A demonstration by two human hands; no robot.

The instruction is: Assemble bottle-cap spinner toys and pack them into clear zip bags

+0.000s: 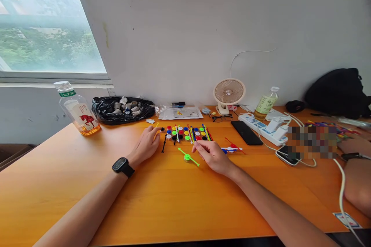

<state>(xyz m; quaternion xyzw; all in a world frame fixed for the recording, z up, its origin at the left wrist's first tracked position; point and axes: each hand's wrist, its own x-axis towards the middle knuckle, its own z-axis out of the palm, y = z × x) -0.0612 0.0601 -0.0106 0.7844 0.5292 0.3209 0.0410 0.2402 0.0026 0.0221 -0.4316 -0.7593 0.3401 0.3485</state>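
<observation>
My left hand (147, 143), wearing a black watch, rests on the table with its fingers stretched out beside a black round base (162, 129). A yellow arrow (157, 125) pokes out just beyond its fingertips. My right hand (213, 155) is closed in a pinch at the front of the rows; what it holds, if anything, is hidden. Between my hands lies a green arrow spinner (188, 157) on a round base. Behind are rows of small coloured round bases (180, 132) with several arrows across them. A black arrow (164, 143) lies by my left hand, and a red arrow spinner (233, 146) sits right of my right hand.
Left stand a large bottle (82, 115) and a black plastic bag (100, 112). A fan (228, 92), glasses (222, 117), phone (246, 132), power strip (261, 129) with cables and another bottle (265, 104) occupy the back right. Another person's arm (358, 177) is at the right edge.
</observation>
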